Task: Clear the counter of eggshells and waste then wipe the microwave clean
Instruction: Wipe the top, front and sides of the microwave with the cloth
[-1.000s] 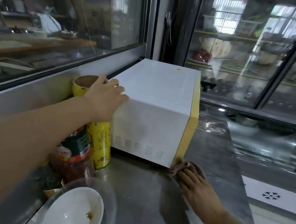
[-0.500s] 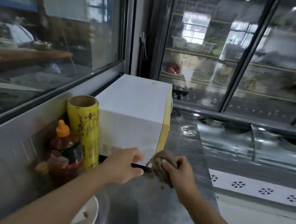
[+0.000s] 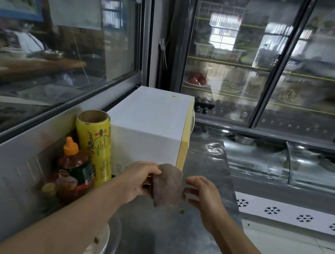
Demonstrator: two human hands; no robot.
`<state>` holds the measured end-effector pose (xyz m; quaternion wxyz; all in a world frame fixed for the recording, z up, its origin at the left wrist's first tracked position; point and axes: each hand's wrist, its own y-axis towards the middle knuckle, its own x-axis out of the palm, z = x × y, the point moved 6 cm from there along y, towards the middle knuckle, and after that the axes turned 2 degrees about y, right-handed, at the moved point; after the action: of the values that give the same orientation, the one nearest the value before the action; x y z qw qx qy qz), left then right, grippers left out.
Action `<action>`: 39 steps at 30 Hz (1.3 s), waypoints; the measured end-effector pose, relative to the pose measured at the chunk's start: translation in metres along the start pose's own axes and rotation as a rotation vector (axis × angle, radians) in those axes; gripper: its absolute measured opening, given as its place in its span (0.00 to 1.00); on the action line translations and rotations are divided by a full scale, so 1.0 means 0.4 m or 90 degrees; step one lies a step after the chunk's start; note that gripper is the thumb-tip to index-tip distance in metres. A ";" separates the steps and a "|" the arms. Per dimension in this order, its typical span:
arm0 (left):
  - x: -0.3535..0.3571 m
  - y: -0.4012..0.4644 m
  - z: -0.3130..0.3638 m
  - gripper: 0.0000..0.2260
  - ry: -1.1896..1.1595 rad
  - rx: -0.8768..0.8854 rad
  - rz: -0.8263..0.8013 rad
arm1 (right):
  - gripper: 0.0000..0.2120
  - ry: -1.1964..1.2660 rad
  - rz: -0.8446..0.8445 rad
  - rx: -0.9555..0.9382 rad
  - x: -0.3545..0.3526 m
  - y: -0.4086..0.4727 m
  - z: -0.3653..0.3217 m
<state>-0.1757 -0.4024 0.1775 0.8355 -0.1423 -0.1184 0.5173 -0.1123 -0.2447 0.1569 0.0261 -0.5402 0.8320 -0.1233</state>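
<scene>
Holding a brownish cloth (image 3: 167, 185) up between them, both hands work just in front of the microwave's (image 3: 150, 129) near corner: the left hand (image 3: 140, 180) pinches the cloth's upper left edge with curled fingers, while the right hand (image 3: 204, 194) has its fingers at the cloth's right edge, though whether they actually grip it or only touch it is hard to tell. The microwave stands on the steel desk (image 3: 206, 165) against the window wall, beside a yellow roll of wrap (image 3: 94, 140) and a sauce bottle (image 3: 75, 165). Judging by this, the wiping stage looks under way, with the cloth apparently being opened out or refolded; the white top and side show no obvious dirt apart from a tiny mark near the far edge. No eggshells are visible on the desk, but a small crumb (image 3: 182, 211) lies below the cloth, and a bowl (image 3: 97, 247) at the bottom, mostly hidden by the left forearm, seems to hold scraps. The microwave's door face is turned away, so its state cannot be judged.
</scene>
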 end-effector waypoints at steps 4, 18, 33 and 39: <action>-0.010 0.012 0.005 0.10 -0.056 -0.005 0.000 | 0.18 -0.033 -0.091 0.006 -0.006 0.034 0.016; -0.039 0.116 -0.023 0.06 0.176 0.076 0.092 | 0.13 0.213 -0.265 0.055 0.025 0.066 0.031; -0.172 0.232 0.199 0.23 0.984 0.426 0.353 | 0.12 -0.026 0.074 -0.344 0.096 0.245 -0.018; -0.239 0.268 0.193 0.20 1.176 0.352 0.415 | 0.16 -0.061 0.254 -0.419 0.096 0.305 -0.026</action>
<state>-0.3333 -0.4337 0.2060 0.4221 -0.3136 0.7413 0.4170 -0.2390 -0.2303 0.1421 -0.0861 -0.3524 0.9137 0.1831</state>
